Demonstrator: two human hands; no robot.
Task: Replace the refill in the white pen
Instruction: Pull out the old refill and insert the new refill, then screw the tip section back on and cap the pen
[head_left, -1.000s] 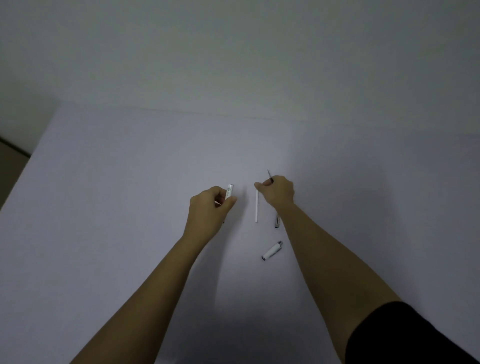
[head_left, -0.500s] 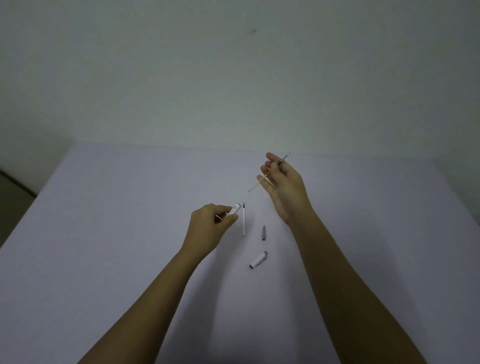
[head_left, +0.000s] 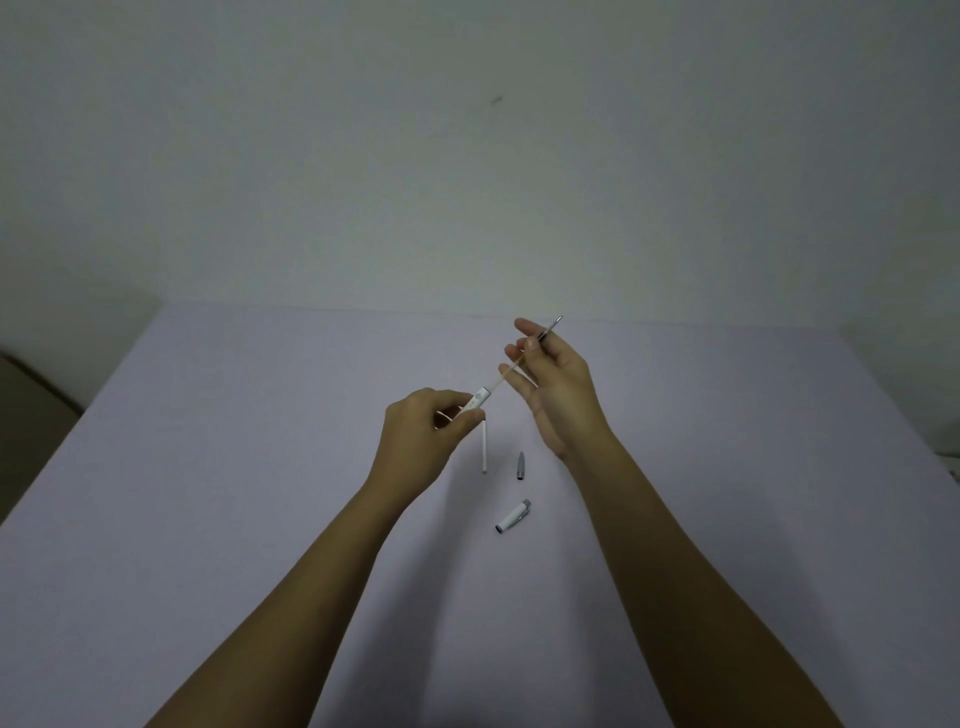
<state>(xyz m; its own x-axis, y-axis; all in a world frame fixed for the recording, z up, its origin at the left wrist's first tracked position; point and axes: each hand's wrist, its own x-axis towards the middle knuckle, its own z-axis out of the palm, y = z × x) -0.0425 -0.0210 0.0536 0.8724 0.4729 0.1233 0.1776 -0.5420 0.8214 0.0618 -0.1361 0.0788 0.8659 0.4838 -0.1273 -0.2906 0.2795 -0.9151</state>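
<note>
My left hand (head_left: 426, 431) grips the white pen barrel (head_left: 477, 402), whose open end points up and to the right. My right hand (head_left: 558, 387) pinches a thin refill (head_left: 511, 370) near its dark tip, and the refill's pale lower end meets the barrel's mouth. Both hands hover above the table. On the table below lie another white refill (head_left: 484, 447), a small grey tip cone (head_left: 520, 465) and the white pen cap (head_left: 513, 517) with its grey end.
A pale lilac table (head_left: 234, 467) fills the lower view, with its far edge against a plain wall (head_left: 467, 182). The table's left edge runs diagonally at the far left, with a darker floor (head_left: 26, 395) beyond it.
My right hand lifted the refill off the table, then brought its lower end down to the mouth of the barrel. My left hand tilted the barrel toward it. The view tilted upward.
</note>
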